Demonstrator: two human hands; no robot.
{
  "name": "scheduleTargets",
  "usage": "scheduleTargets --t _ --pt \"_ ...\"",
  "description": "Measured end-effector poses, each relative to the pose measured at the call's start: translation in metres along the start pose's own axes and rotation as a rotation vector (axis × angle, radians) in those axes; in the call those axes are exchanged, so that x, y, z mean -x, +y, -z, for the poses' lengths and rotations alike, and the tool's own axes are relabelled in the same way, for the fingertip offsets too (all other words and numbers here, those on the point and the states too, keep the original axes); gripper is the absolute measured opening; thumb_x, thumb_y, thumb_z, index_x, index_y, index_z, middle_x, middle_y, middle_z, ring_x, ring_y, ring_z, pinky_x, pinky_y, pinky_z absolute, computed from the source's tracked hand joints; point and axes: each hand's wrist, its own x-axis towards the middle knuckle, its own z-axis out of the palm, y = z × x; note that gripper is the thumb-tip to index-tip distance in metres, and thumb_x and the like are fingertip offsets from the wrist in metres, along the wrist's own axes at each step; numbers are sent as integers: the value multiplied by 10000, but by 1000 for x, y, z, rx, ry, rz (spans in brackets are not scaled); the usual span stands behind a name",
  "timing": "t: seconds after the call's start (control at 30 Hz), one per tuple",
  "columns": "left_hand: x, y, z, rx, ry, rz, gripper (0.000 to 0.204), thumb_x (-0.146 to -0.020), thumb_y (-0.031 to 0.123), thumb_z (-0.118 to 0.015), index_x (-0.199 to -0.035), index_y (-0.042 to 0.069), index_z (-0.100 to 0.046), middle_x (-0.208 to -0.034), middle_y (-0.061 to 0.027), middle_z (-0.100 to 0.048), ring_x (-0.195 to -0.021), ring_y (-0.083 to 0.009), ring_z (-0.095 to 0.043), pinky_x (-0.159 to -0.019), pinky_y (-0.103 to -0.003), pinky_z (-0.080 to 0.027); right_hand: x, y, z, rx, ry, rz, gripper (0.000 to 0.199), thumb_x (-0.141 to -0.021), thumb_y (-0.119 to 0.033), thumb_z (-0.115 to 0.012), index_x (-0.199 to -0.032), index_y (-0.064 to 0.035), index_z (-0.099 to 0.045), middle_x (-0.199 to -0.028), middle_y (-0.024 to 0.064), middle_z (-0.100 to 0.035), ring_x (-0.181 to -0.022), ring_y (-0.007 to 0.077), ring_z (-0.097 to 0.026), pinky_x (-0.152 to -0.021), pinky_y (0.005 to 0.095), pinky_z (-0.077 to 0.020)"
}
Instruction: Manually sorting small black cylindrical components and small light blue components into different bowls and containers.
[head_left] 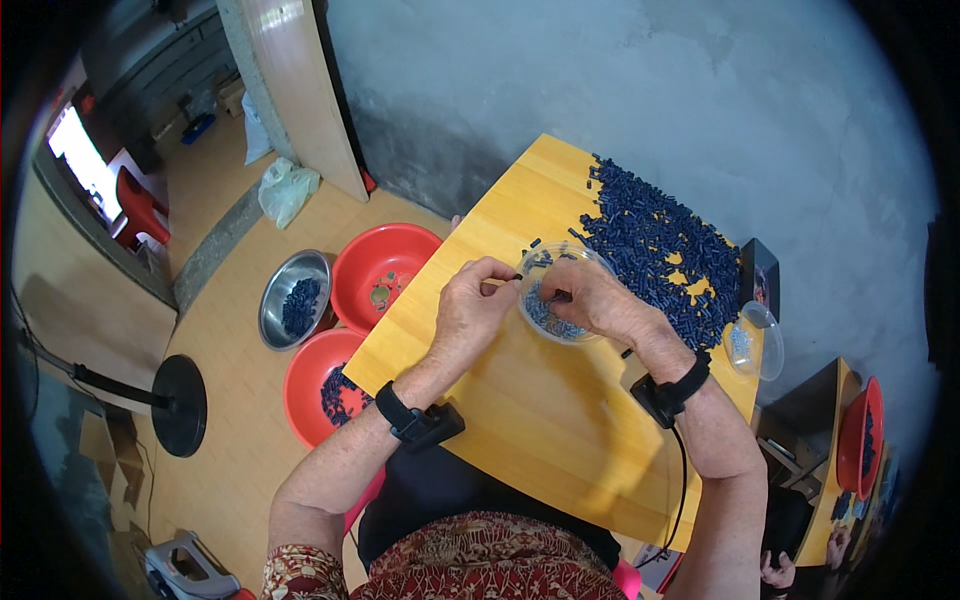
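Observation:
My left hand [475, 302] is closed at the left rim of a clear round plastic bowl [527, 318], pinching a small dark piece [518, 277] between thumb and fingertips. Over the same bowl, my right hand [592, 297] has its fingers bent together; a dark bit shows at the fingertips, too small to make out. Small light-blue pieces [543, 314] lie in the bowl, along with a few dark ones near its far side. Beyond and to the right, a wide heap of short dark-blue cylinders [640, 225] spreads over the yellow table [480, 400].
A black tray [762, 275] and a second clear bowl [768, 345] stand at the table's right. On the floor to the left are two red basins [350, 255] and a metal bowl [268, 310]. A cable [684, 480] hangs from my right wristband. Another person's hands [778, 570] show at lower right.

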Motion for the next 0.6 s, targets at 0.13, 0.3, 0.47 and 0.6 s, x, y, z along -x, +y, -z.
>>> scheduleTargets --t 0.13,0.3,0.47,0.6 --pt "7 8 -2 -74 4 -89 170 -853 114 -675 -973 -4 -656 -915 -62 -610 -728 -117 -614 -658 -249 -496 8 -3 6 -7 83 31 136 -768 -25 -671 -903 -13 -667 -885 134 -645 -846 296 -641 -756 356 -516" --pt "7 13 -2 -124 -59 -97 176 -846 112 -666 -973 -10 -657 -979 -87 -597 -801 -157 -655 -707 -280 -516 28 -18 37 -104 200 -6 127 -761 -6 -666 -887 -17 -657 -869 139 -638 -782 285 -637 -709 366 -511" --pt "6 8 -4 -126 -53 -72 195 -846 143 -665 -971 -7 -661 -952 -90 -625 -770 -156 -653 -690 -288 -514 64 -42 64 -107 276 -33 75 -765 6 -649 -832 -3 -619 -803 94 -603 -688 203 -594 -634 328 -480" --pt "7 12 -3 -214 -23 -125 180 -841 146 -655 -940 -5 -659 -815 -92 -665 -719 -154 -645 -661 -295 -507 92 -52 68 -106 238 -21 95 -766 26 -643 -850 -6 -613 -787 81 -589 -665 184 -584 -596 314 -466"
